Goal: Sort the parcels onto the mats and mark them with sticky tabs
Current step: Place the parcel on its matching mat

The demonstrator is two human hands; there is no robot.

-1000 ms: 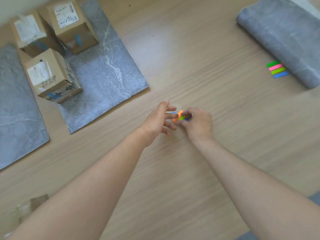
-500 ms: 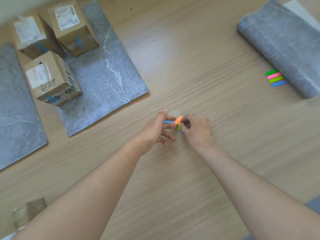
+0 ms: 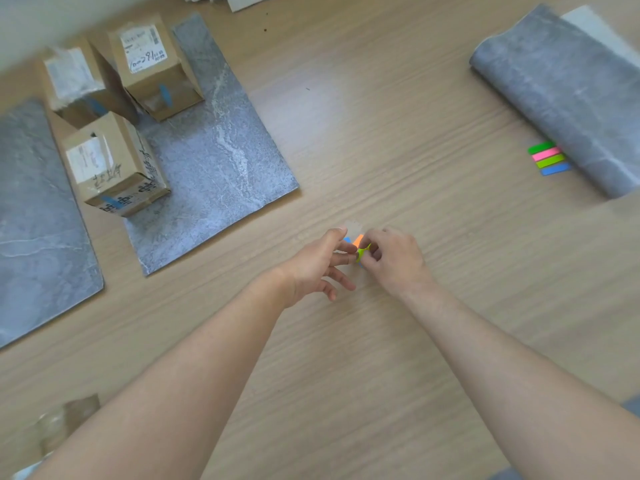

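Where writing shows at all, it is on the three parcels: the far parcel [image 3: 152,64] has a white label with handwritten digits that look like "10-29", the rest too small to read. The near parcel [image 3: 110,164] bears black handwriting beside its label and printed characters along its side, none of it legible. The left parcel [image 3: 74,84] has a label blurred past reading. Each of these plain brown cardboard boxes carries a blue tab [image 3: 164,95] on its near face. They stand close together at the far left edge of the middle mat [image 3: 221,161], a grey marbled sheet lying flat on the wooden table [image 3: 381,116]. Another flat mat [image 3: 34,220] lies to its left.

Near the table's middle, the left hand [image 3: 311,265] pinches a clear strip of sticky tabs [image 3: 356,239] between thumb and forefinger, its other fingers spread loose. Orange and blue tabs show on the strip. The right hand [image 3: 394,261] pinches a green tab [image 3: 363,252], which is bent.

Far right, a rolled mat [image 3: 568,95] lies with a second set of tabs [image 3: 549,158] just beside it: green, pink, lime and blue.
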